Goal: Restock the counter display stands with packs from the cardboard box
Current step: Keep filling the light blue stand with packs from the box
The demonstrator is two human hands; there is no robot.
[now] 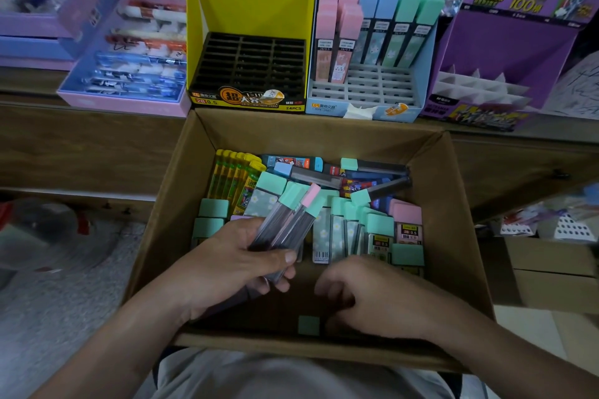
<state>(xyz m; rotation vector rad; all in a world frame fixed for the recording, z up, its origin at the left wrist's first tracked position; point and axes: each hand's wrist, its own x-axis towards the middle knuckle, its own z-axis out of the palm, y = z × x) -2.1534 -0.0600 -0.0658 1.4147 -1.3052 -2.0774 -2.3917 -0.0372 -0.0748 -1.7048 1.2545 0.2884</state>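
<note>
Over the near-left part of the cardboard box (152,236), the left grip (233,256) pinches a fanned bundle of clear packs (285,220) with mint and pink caps between thumb and fingers. Low in the box's near-right part, the right grip (372,295) has its fingers curled under; whether they hold anything cannot be told. Loose packs (343,230) lie heaped toward the box's far end. Beyond the box, on the surface (32,87), stand a yellow display stand (249,3) and a blue display stand (366,94).

left hand (233,256): bare | right hand (372,295): bare | forearms: unsleeved | clothing: plain light-grey fabric (291,379)
</note>
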